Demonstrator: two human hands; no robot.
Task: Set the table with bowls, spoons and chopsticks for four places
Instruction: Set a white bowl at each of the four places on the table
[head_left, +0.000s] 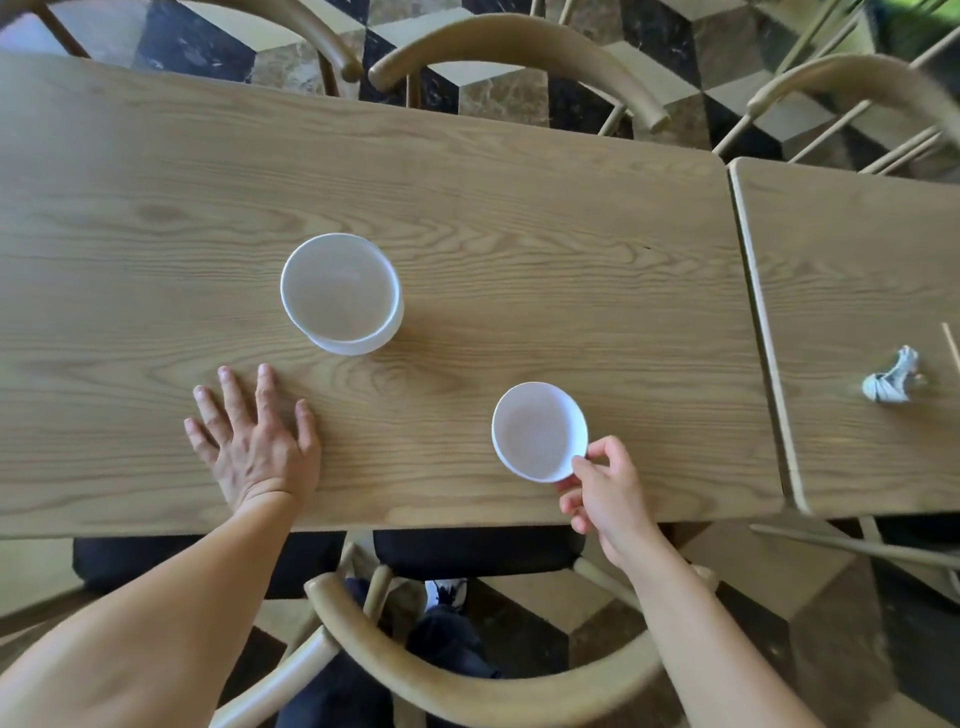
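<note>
A stack of white bowls (340, 293) stands near the middle of the wooden table (519, 208). A single white bowl (537, 430) sits closer to the near edge, to the right. My right hand (605, 486) pinches this bowl's near right rim between thumb and fingers. My left hand (254, 436) lies flat on the tabletop with fingers spread, below and left of the stack, touching no bowl. A thin stick that may be a chopstick (951, 351) shows at the right edge. No spoons are visible.
A second wooden table (857, 249) adjoins on the right, bearing a crumpled white wrapper (889, 382). Curved wooden chairs stand at the far side (519, 47) and directly below me (467, 680), with another at the upper right (852, 78).
</note>
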